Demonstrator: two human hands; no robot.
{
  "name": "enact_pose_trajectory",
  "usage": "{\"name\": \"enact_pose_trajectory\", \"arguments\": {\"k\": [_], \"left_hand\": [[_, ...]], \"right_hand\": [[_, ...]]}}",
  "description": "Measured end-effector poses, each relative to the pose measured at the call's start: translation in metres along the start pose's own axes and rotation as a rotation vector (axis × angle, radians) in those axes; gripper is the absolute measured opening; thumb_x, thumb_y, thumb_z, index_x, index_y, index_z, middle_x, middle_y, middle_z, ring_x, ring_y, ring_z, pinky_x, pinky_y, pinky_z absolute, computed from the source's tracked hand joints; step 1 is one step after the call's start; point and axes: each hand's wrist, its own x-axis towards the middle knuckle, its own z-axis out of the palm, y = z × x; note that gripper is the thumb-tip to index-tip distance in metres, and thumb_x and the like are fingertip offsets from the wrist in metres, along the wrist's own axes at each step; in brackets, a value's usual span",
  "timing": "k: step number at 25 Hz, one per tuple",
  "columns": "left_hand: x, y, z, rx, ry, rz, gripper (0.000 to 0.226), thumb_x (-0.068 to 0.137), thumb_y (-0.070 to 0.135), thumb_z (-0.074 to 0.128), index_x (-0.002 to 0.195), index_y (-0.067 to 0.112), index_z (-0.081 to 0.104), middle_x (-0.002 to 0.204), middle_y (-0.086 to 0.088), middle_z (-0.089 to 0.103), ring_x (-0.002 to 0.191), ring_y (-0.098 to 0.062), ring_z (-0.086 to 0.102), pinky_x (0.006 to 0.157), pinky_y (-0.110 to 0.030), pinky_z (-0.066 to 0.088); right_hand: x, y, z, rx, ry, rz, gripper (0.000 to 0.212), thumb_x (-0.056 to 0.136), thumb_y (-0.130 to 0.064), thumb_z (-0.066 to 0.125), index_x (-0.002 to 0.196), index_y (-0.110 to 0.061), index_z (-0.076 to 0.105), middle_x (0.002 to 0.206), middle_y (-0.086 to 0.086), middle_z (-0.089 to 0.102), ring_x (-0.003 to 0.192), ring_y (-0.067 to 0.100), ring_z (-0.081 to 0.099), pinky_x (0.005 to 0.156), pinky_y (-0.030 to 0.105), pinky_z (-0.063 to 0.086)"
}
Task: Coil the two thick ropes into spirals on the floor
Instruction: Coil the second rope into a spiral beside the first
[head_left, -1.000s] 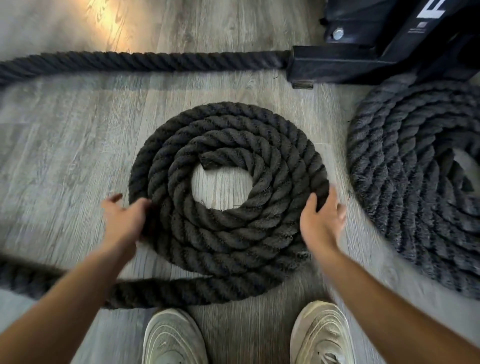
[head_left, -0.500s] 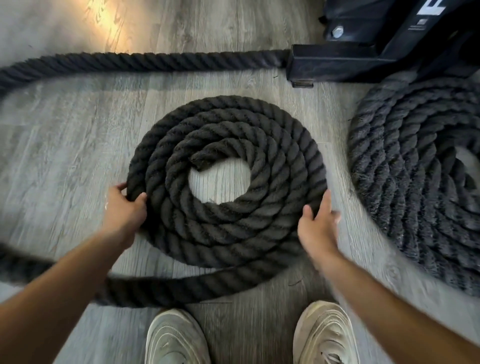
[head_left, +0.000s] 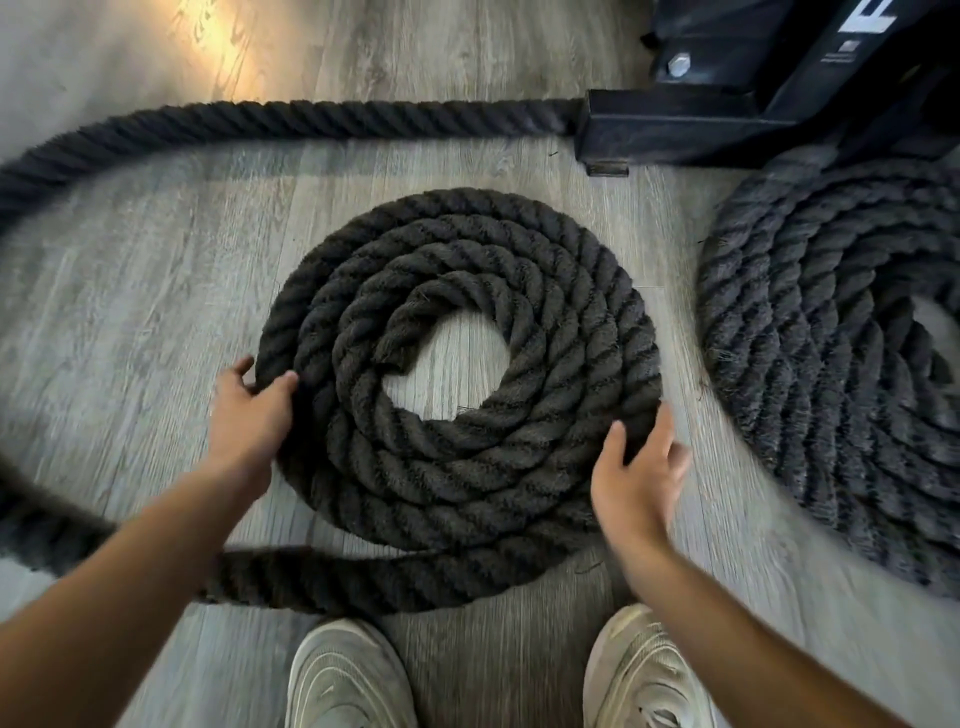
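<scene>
**Two hands at the rim of a half-coiled black rope on a grey floor**

Seen from above, the person's left hand (head_left: 248, 415) grips the left outer edge of a flat spiral of thick black twisted rope (head_left: 457, 364), its thumb and fingers curled over the outermost turn. The right hand (head_left: 636, 475) rests against the spiral's lower right edge with fingers relaxed and slightly spread, holding nothing; it is a little blurred. Both bare forearms reach in from the bottom corners.

The spiral lies on a grey wood-plank floor (head_left: 130, 291), directly in front of the person, with about four turns around a bare round gap in the middle, where the rope's cut end sits. From the spiral's lower edge the loose length of the same rope (head_left: 332, 582) runs left beneath the left forearm, sweeps out past the left edge of view, and returns along the top as a straight stretch reaching a black metal machine base (head_left: 727, 119) at upper right.

Just right of the first spiral, apart from it, lies a second coil of thick black rope (head_left: 810, 332), larger, with more turns, partly cut off by the right edge.

Two pale worn trainers (head_left: 348, 675) stand at the bottom, toes pointing toward the spiral
</scene>
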Motion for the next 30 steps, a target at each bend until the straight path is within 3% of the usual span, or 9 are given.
{"name": "enact_pose_trajectory", "arguments": {"k": [5, 7, 10, 13, 16, 19, 23, 27, 30], "left_hand": [[0.049, 0.028, 0.007, 0.323, -0.06, 0.16, 0.055, 0.095, 0.026, 0.063, 0.147, 0.025, 0.045, 0.137, -0.004, 0.061, 0.116, -0.023, 0.062, 0.103, -0.039, 0.049], [0.049, 0.021, 0.006, 0.364, -0.036, 0.191, 0.055, 0.095, 0.028, 0.063, 0.147, 0.026, 0.044, 0.139, -0.006, 0.06, 0.121, -0.025, 0.06, 0.107, -0.044, 0.047], [0.036, 0.0, 0.001, 0.188, -0.023, 0.106, 0.056, 0.094, 0.026, 0.065, 0.145, 0.028, 0.042, 0.137, -0.007, 0.06, 0.118, -0.025, 0.062, 0.102, -0.047, 0.051], [-0.006, -0.037, -0.003, 0.099, 0.019, 0.067, 0.064, 0.088, 0.034, 0.065, 0.145, 0.033, 0.035, 0.137, -0.005, 0.058, 0.121, -0.024, 0.06, 0.104, -0.049, 0.05], [-0.041, -0.075, 0.007, 0.098, 0.033, 0.036, 0.074, 0.081, 0.042, 0.06, 0.147, 0.041, 0.027, 0.144, -0.01, 0.051, 0.131, -0.031, 0.051, 0.111, -0.055, 0.041], [-0.047, -0.071, 0.016, -0.001, 0.068, -0.098, 0.082, 0.066, 0.046, 0.059, 0.143, 0.048, 0.032, 0.142, -0.011, 0.048, 0.126, -0.035, 0.051, 0.108, -0.058, 0.042], [0.003, -0.021, 0.004, -0.036, 0.069, -0.061, 0.084, 0.075, 0.038, 0.064, 0.152, 0.03, 0.033, 0.14, -0.007, 0.055, 0.122, -0.025, 0.058, 0.107, -0.048, 0.046], [0.042, 0.021, 0.004, 0.101, -0.081, 0.061, 0.054, 0.097, 0.021, 0.061, 0.148, 0.024, 0.044, 0.129, 0.003, 0.06, 0.112, -0.017, 0.062, 0.096, -0.034, 0.05], [0.043, 0.025, 0.004, 0.19, -0.102, 0.126, 0.052, 0.098, 0.02, 0.062, 0.146, 0.029, 0.046, 0.128, 0.003, 0.061, 0.112, -0.018, 0.062, 0.097, -0.038, 0.052]], "right_hand": [[-0.055, 0.023, 0.009, 0.034, -0.083, -0.014, 0.076, 0.101, -0.037, 0.046, 0.16, -0.018, 0.0, 0.136, 0.015, 0.029, 0.108, 0.035, 0.051, 0.083, 0.034, 0.046], [-0.045, 0.013, 0.005, 0.0, -0.115, 0.01, 0.074, 0.103, -0.034, 0.042, 0.159, -0.017, -0.004, 0.145, 0.017, 0.023, 0.113, 0.038, 0.051, 0.079, 0.033, 0.045], [-0.01, 0.001, -0.009, -0.023, -0.184, -0.024, 0.07, 0.105, -0.034, 0.038, 0.16, -0.025, -0.005, 0.16, 0.013, 0.009, 0.127, 0.034, 0.044, 0.082, 0.026, 0.035], [0.049, -0.026, -0.02, -0.061, -0.222, -0.075, 0.063, 0.105, -0.037, 0.041, 0.159, -0.033, 0.009, 0.158, 0.006, 0.018, 0.127, 0.03, 0.045, 0.089, 0.029, 0.034], [0.106, -0.047, -0.021, 0.0, -0.177, -0.065, 0.065, 0.09, -0.056, 0.053, 0.15, -0.04, 0.035, 0.146, 0.004, 0.044, 0.129, 0.027, 0.049, 0.105, 0.034, 0.039], [0.114, -0.044, -0.01, -0.014, -0.104, -0.044, 0.061, 0.088, -0.058, 0.053, 0.143, -0.033, 0.046, 0.138, 0.006, 0.053, 0.125, 0.032, 0.052, 0.103, 0.047, 0.046], [0.037, -0.014, 0.002, -0.004, 0.026, -0.014, 0.058, 0.101, -0.042, 0.044, 0.155, -0.031, 0.025, 0.144, 0.014, 0.035, 0.13, 0.039, 0.036, 0.102, 0.053, 0.039], [-0.033, 0.018, 0.004, 0.072, -0.029, 0.022, 0.072, 0.1, -0.039, 0.05, 0.159, -0.032, 0.008, 0.142, 0.011, 0.029, 0.129, 0.035, 0.038, 0.104, 0.05, 0.042], [-0.043, 0.019, 0.001, 0.081, -0.075, -0.015, 0.075, 0.101, -0.038, 0.048, 0.159, -0.03, 0.003, 0.138, 0.008, 0.028, 0.128, 0.036, 0.041, 0.104, 0.044, 0.043]]}}
